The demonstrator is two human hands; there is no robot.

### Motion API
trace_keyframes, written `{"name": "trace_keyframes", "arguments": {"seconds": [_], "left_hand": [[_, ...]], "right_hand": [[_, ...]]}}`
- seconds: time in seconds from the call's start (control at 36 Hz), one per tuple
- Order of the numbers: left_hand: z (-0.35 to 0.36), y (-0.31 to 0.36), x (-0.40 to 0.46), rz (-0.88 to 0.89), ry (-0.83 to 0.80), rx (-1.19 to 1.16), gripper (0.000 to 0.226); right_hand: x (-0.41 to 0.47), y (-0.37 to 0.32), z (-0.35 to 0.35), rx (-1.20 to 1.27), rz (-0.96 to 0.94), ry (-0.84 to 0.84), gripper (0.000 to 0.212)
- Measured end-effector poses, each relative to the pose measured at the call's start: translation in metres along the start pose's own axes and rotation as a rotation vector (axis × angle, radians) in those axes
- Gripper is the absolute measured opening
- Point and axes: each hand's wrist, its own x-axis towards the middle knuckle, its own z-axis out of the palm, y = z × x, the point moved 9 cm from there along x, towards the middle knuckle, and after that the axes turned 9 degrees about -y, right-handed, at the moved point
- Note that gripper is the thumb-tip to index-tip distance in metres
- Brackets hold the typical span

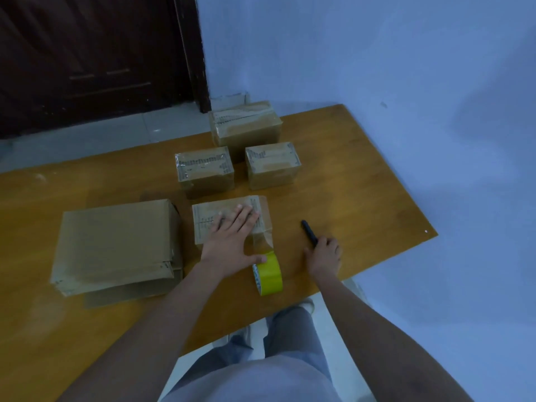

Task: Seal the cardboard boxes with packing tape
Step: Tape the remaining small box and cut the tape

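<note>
Around the box being sealed [229, 221], three taped cardboard boxes stand farther back: a larger one [246, 127] at the far edge, a small one [204, 171] to the left and another [271, 163] to the right, each apart from the others. Left of the near box lies a stack of flattened cardboard [116, 248], well clear of the hands. The left hand [232, 239] lies flat on top of the near box, fingers straight and spread, pressing down the clear tape. From that box's near right corner a strip of tape runs to the yellow tape roll [269, 274], standing on edge just beside the thumb. The right hand [323, 256] rests on the table, fingers curled round a dark pen-like tool [308, 231] pointing away. The wooden table [362, 184] is orange-brown; behind it are a blue wall [377, 53], a dark wooden door [95, 53] and pale floor tiles [116, 134]. Printed marks along the tape are too blurred to read.
</note>
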Motion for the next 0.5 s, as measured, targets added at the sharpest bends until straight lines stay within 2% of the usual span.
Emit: {"name": "trace_keyframes", "arguments": {"seconds": [0.11, 0.19, 0.31, 0.39, 0.5], "left_hand": [[-0.001, 0.001, 0.0, 0.0, 0.005, -0.007, 0.101], [-0.003, 0.002, -0.002, 0.003, 0.019, -0.015, 0.099], [-0.005, 0.002, -0.003, 0.008, 0.024, -0.021, 0.1], [-0.005, 0.003, -0.003, 0.005, 0.017, -0.018, 0.101], [-0.006, 0.003, -0.004, -0.006, 0.024, -0.008, 0.102]], "right_hand": [[0.001, 0.008, 0.004, -0.039, -0.033, 0.024, 0.023], [-0.01, 0.01, -0.003, 0.257, -0.065, -0.003, 0.011], [-0.048, -0.012, -0.028, 0.423, -0.364, -0.007, 0.005], [-0.078, -0.025, -0.044, 0.331, -0.528, 0.018, 0.003], [-0.094, -0.042, -0.04, -0.017, -0.595, 0.002, 0.019]]}}
